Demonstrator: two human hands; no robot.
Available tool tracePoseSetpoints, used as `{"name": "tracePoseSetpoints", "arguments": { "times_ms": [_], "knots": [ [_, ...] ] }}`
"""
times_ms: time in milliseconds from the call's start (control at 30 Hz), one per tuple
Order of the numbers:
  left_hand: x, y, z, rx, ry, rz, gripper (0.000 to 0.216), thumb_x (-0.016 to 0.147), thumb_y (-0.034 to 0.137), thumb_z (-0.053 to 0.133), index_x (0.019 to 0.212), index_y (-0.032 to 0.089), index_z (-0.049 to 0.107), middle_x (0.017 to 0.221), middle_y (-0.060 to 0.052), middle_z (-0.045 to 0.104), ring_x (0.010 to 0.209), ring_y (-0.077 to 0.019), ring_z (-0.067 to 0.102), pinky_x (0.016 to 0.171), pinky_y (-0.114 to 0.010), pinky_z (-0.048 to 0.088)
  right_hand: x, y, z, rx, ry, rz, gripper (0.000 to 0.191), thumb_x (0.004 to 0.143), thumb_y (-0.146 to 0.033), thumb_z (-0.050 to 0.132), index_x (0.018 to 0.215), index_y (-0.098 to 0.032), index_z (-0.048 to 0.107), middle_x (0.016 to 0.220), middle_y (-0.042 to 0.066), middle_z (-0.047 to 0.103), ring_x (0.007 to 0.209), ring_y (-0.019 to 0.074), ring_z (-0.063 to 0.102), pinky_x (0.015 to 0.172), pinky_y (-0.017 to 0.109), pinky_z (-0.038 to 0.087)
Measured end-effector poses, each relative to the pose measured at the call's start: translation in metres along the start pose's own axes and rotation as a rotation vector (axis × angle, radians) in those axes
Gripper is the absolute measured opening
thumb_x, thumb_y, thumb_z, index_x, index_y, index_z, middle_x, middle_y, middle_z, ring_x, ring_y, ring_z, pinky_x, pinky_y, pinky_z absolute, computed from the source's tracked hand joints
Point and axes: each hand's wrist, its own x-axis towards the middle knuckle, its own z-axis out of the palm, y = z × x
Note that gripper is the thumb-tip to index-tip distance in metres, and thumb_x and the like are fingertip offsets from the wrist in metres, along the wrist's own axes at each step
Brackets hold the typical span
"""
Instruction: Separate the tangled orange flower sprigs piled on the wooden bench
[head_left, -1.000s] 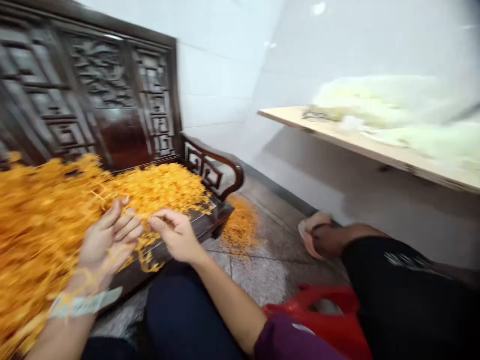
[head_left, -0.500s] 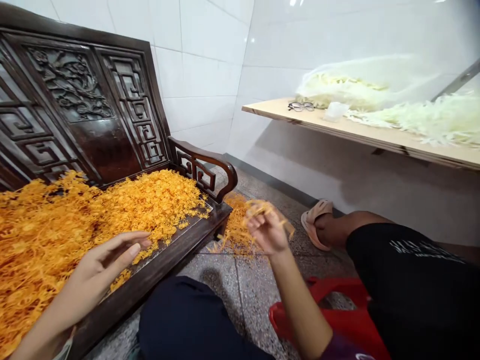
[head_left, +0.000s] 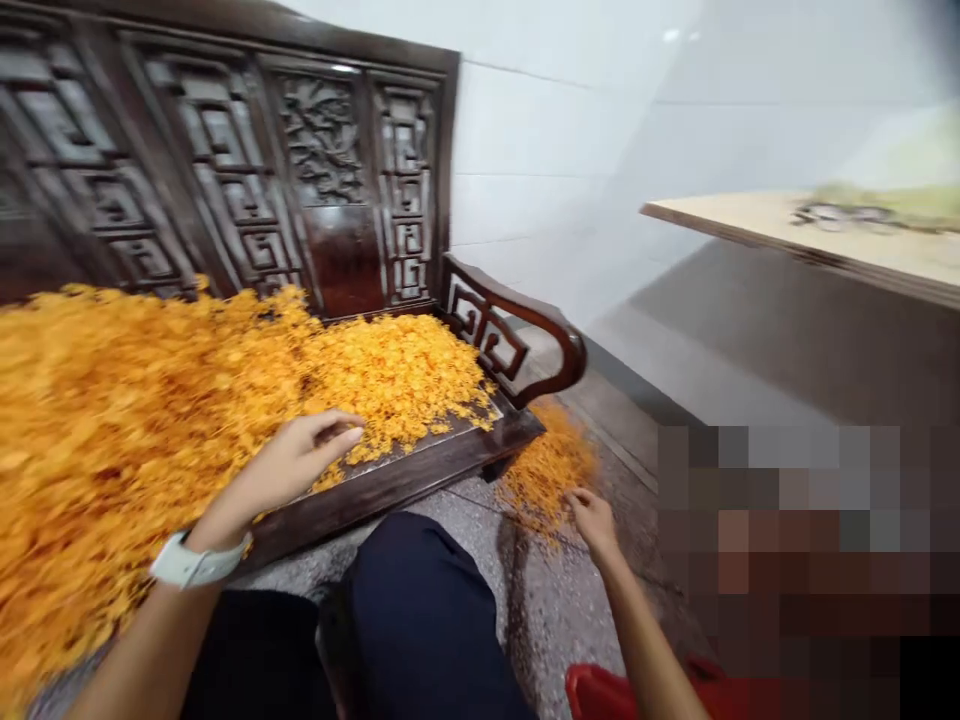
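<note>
My left hand (head_left: 319, 455) hovers at the front edge of a dark wooden bench, beside a heap of orange, flower-like pieces (head_left: 405, 370). Its fingers are loosely bent, with a gap to the thumb, and nothing shows in them. A pale watch strap (head_left: 196, 562) circles that wrist. Low on the right, my right hand (head_left: 592, 518) is by a pile of thin orange strands (head_left: 536, 475) on the floor. Its fingers are half curled and apart, without any strands visible in them. The upper part of that pile is blurred.
The bench (head_left: 360, 490) has a carved back and a curved armrest (head_left: 559, 365). A wooden shelf (head_left: 720, 215) juts from the right wall, with glasses (head_left: 844, 215) on it. Something red (head_left: 600, 690) stands at the lower right, near a pixelated area.
The view has swung left. My right hand held orange strands up before; now it is lower, beside the floor pile, and those strands are out of it. My left hand stays by the bench edge.
</note>
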Motion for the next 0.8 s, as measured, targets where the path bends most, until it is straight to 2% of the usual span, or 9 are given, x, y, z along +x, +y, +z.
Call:
{"name": "tracePoseSetpoints", "arguments": {
  "times_ms": [100, 200, 300, 400, 467, 533, 600, 700, 800],
  "knots": [
    [0.003, -0.023, -0.004, 0.361, 0.130, -0.062, 0.043, 0.103, 0.049, 0.049, 0.119, 0.019, 0.074, 0.114, -0.012, 0.078, 0.101, -0.0309, 0.073, 0.088, -0.042, 0.055, -0.011, -0.028, 0.033, 0.009, -0.036, -0.225, 0.021, 0.074, -0.053, 0.063, 0.068, -0.033, 0.061, 0.062, 0.006, 0.062, 0.065, 0.0363, 0.065, 0.070, 0.060, 0.055],
    [0.006, -0.046, -0.007, 0.571, 0.196, -0.133, 0.037, 0.102, 0.036, 0.047, 0.118, 0.015, 0.073, 0.113, -0.016, 0.075, 0.108, -0.0346, 0.070, 0.092, -0.046, 0.053, -0.034, -0.084, 0.098, 0.058, -0.208, -0.453, 0.019, 0.085, -0.051, 0.059, 0.086, -0.033, 0.067, 0.085, 0.006, 0.072, 0.084, 0.0342, 0.070, 0.085, 0.059, 0.056],
    [0.010, -0.062, -0.004, 0.654, 0.237, -0.145, 0.034, 0.102, 0.031, 0.047, 0.116, 0.014, 0.073, 0.111, -0.018, 0.072, 0.109, -0.0335, 0.066, 0.094, -0.045, 0.052, -0.064, -0.156, 0.190, 0.075, -0.500, -0.675, 0.026, 0.088, -0.049, 0.063, 0.098, -0.026, 0.070, 0.097, 0.006, 0.075, 0.090, 0.0252, 0.070, 0.090, 0.045, 0.057],
    [0.012, -0.073, 0.002, 0.764, 0.298, -0.137, 0.033, 0.102, 0.028, 0.047, 0.114, 0.013, 0.073, 0.117, -0.021, 0.067, 0.112, -0.0352, 0.060, 0.094, -0.047, 0.050, -0.086, -0.226, 0.298, 0.040, -0.722, -0.825, 0.022, 0.094, -0.043, 0.062, 0.091, -0.022, 0.069, 0.098, 0.006, 0.073, 0.096, 0.0213, 0.066, 0.099, 0.037, 0.051],
    [0.014, -0.078, 0.005, 0.801, 0.314, -0.133, 0.031, 0.102, 0.026, 0.047, 0.113, 0.014, 0.073, 0.120, -0.022, 0.064, 0.114, -0.0360, 0.058, 0.093, -0.049, 0.048, -0.092, -0.262, 0.370, 0.008, -0.773, -0.862, 0.017, 0.091, -0.036, 0.067, 0.094, -0.019, 0.067, 0.110, 0.011, 0.071, 0.110, 0.0257, 0.062, 0.110, 0.042, 0.044],
    [0.015, -0.081, 0.006, 0.803, 0.323, -0.131, 0.030, 0.101, 0.023, 0.047, 0.112, 0.015, 0.073, 0.120, -0.022, 0.063, 0.113, -0.0361, 0.056, 0.092, -0.051, 0.047, -0.094, -0.286, 0.433, -0.096, -0.754, -0.861, 0.029, 0.089, -0.032, 0.071, 0.110, -0.015, 0.063, 0.128, 0.019, 0.064, 0.123, 0.0320, 0.056, 0.115, 0.050, 0.039],
    [0.017, -0.083, 0.006, 0.793, 0.337, -0.124, 0.029, 0.100, 0.021, 0.047, 0.111, 0.015, 0.073, 0.117, -0.021, 0.064, 0.112, -0.0358, 0.056, 0.091, -0.052, 0.045, -0.093, -0.300, 0.482, -0.178, -0.743, -0.759, 0.036, 0.087, -0.034, 0.075, 0.112, -0.012, 0.060, 0.135, 0.022, 0.060, 0.129, 0.0337, 0.050, 0.116, 0.056, 0.035],
    [0.019, -0.086, 0.006, 0.794, 0.338, -0.092, 0.028, 0.101, 0.020, 0.045, 0.108, 0.015, 0.072, 0.111, -0.020, 0.065, 0.109, -0.0354, 0.056, 0.090, -0.052, 0.044, -0.088, -0.308, 0.527, -0.155, -0.762, -0.614, 0.024, 0.091, -0.031, 0.070, 0.095, -0.011, 0.058, 0.116, 0.015, 0.068, 0.122, 0.0245, 0.054, 0.112, 0.053, 0.037],
    [0.022, -0.091, 0.006, 0.792, 0.321, -0.082, 0.027, 0.102, 0.022, 0.046, 0.105, 0.014, 0.072, 0.107, -0.018, 0.065, 0.107, -0.0348, 0.057, 0.087, -0.050, 0.043, -0.073, -0.311, 0.542, -0.060, -0.751, -0.627, 0.017, 0.094, -0.026, 0.062, 0.083, -0.013, 0.057, 0.095, 0.007, 0.069, 0.105, 0.0177, 0.062, 0.104, 0.044, 0.046]
  ]
}}
